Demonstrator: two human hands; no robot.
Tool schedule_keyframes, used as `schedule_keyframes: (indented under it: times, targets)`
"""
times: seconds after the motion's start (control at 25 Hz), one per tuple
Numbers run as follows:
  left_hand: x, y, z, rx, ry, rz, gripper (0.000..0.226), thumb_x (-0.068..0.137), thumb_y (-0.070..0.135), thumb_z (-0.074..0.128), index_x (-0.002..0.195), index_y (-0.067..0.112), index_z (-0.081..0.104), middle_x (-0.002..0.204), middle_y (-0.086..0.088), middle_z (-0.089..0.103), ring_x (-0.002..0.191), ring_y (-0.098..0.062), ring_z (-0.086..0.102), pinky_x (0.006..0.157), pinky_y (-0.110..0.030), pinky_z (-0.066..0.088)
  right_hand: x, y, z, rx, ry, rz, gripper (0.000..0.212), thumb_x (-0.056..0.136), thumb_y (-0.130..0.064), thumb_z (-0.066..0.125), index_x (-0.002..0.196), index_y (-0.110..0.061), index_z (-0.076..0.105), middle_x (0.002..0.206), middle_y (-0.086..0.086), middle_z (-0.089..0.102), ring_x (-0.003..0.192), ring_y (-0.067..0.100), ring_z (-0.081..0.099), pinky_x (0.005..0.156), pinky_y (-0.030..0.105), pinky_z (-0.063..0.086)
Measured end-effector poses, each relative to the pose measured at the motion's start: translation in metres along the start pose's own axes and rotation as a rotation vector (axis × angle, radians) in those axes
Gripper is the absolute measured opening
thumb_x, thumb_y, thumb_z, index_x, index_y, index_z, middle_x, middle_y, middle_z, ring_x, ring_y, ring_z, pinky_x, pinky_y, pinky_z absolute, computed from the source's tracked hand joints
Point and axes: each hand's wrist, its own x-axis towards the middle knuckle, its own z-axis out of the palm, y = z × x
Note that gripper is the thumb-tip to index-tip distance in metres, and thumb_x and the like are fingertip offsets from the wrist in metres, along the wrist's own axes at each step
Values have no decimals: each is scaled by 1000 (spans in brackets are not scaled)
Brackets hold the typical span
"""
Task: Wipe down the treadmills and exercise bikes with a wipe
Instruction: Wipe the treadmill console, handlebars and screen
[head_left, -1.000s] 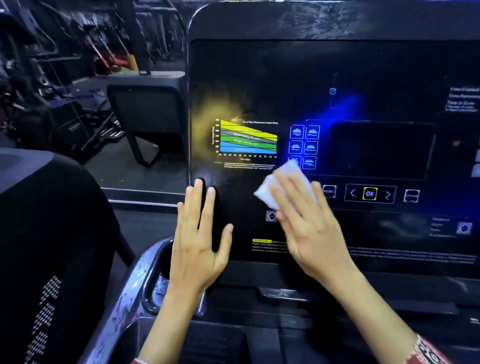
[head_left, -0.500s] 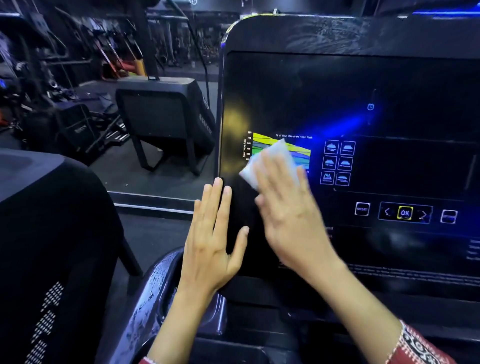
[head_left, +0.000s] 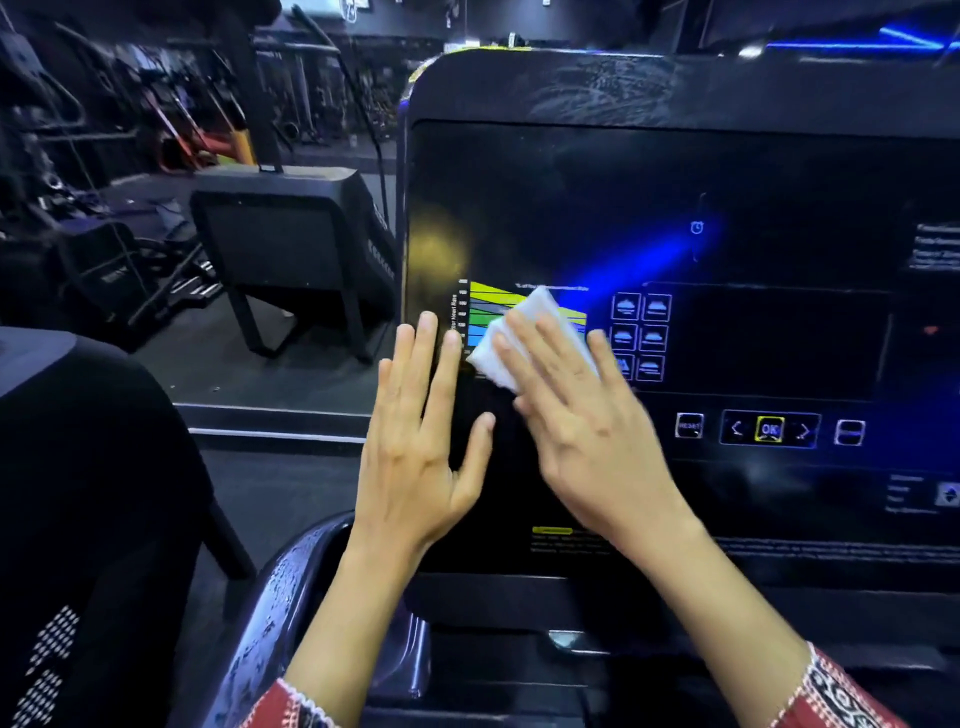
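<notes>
At the console (head_left: 675, 182) lower-left corner, by its left edge: right grip (head_left: 587, 441) flat, fingers straight and spread, pressing the white wipe (head_left: 535, 306) onto the panel. No finger is curled round it. Wipe is folded and tilted, covering part of the coloured heart-rate chart (head_left: 493, 301), its lower corner just beside the left grip (head_left: 421, 457) fingertips. Left grip is flat too, fingers straight, laid along the console's left edge, holding nothing. OK button (head_left: 770, 429) is lit, right of both grips, well apart from the wipe. Smears along the console's top edge — droplets on the grey handrail (head_left: 291, 597) under the left wrist.
</notes>
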Motion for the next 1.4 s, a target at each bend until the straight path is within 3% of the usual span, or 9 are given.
schedule_keyframes:
  times: [0.16, 0.36, 0.52, 0.68, 0.72, 0.92, 1.12, 1.28, 1.4]
  targets:
    - [-2, 15, 5, 51, 5, 18, 59, 92, 28, 48, 142, -1, 35, 151, -17, 26, 145, -24, 15, 119, -35, 7, -27, 38, -23, 28, 76, 399, 53, 100, -10, 34, 150, -8, 21, 158, 9, 22, 147, 22, 14, 119, 42, 6]
    - [-7, 41, 21, 51, -27, 71, 58, 92, 28, 48, 141, 1, 36, 151, -19, 28, 143, -30, 21, 119, -39, 10, -93, 57, -32, -49, -68, 62, 49, 99, -14, 36, 147, -10, 28, 152, 8, 32, 143, 22, 26, 119, 41, 13]
    - [-6, 68, 34, 18, -52, 128, 57, 92, 28, 49, 141, 2, 38, 150, -19, 29, 142, -31, 23, 119, -39, 12, -69, 89, -47, 88, 131, 600, 51, 101, -17, 30, 149, -6, 25, 156, 6, 21, 146, 25, 15, 119, 32, -5]
    - [-5, 85, 45, -2, -61, 134, 57, 91, 29, 48, 140, 1, 39, 150, -19, 29, 142, -32, 23, 119, -37, 10, -68, 75, -36, 35, -50, -19, 48, 96, -14, 39, 143, -6, 36, 151, 4, 33, 142, 22, 25, 118, 37, 7]
    - [-5, 89, 47, -4, -63, 136, 57, 91, 29, 48, 141, 1, 39, 150, -19, 29, 142, -31, 23, 119, -36, 9, -75, 90, -42, -3, -55, -50, 47, 96, -14, 39, 143, -9, 35, 150, 4, 35, 141, 21, 27, 118, 37, 9]
    - [-7, 114, 62, -10, -83, 158, 57, 91, 28, 47, 141, 3, 37, 151, -17, 27, 142, -31, 21, 119, -36, 8, -120, 124, -66, 90, 120, 671, 50, 102, -18, 27, 151, -6, 21, 158, 8, 19, 147, 22, 12, 120, 44, 5]
    - [-4, 134, 78, -31, -108, 173, 58, 91, 29, 46, 142, 4, 36, 153, -17, 26, 144, -28, 18, 119, -35, 8, -112, 127, -64, 14, -34, 219, 48, 101, -17, 31, 148, -8, 27, 155, 6, 28, 146, 21, 18, 119, 36, 6]
    - [-4, 137, 81, -25, -110, 159, 58, 91, 29, 47, 142, 4, 37, 152, -17, 26, 144, -29, 19, 119, -34, 8, -122, 155, -77, 83, 161, 707, 50, 103, -17, 26, 151, -6, 17, 159, 7, 16, 148, 21, 9, 119, 41, 4]
    - [-4, 136, 82, -18, -106, 157, 58, 91, 29, 47, 142, 2, 38, 152, -18, 25, 144, -27, 17, 119, -34, 8, -135, 108, -63, 116, 67, 534, 52, 100, -14, 32, 150, -5, 21, 158, 9, 20, 147, 25, 16, 120, 39, 3]
